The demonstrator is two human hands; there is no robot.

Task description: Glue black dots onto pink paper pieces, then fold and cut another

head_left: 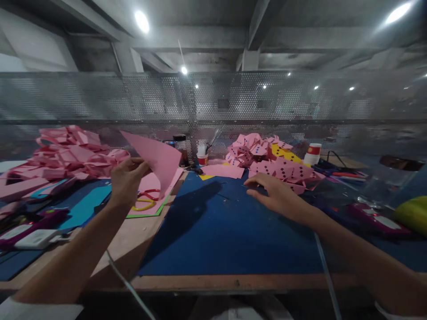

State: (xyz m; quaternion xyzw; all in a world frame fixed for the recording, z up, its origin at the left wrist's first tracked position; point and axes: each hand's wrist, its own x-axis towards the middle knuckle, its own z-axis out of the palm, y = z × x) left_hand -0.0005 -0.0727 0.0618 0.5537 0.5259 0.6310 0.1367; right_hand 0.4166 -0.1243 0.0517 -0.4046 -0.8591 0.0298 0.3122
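My left hand (128, 180) pinches the edge of a sheet of pink paper (156, 155), which is raised and curls over to the right. Beneath the sheet lie more pink paper and a green sheet (160, 209), with a red-handled and yellow-handled pair of scissors (145, 203) on top. Over the blue mat (213, 240), my right hand (267, 193) hovers with fingers apart and holds nothing. Close beyond it is a pile of pink paper pieces with dark dots (283, 171), some yellow among them.
Folded pink paper strips (73, 151) are heaped at the left, near a turquoise sheet (86, 206). Red-and-white paper cups (312, 153) stand behind the dotted pile. A clear container (390, 182) is at the right. A perforated metal screen (213, 98) closes off the back.
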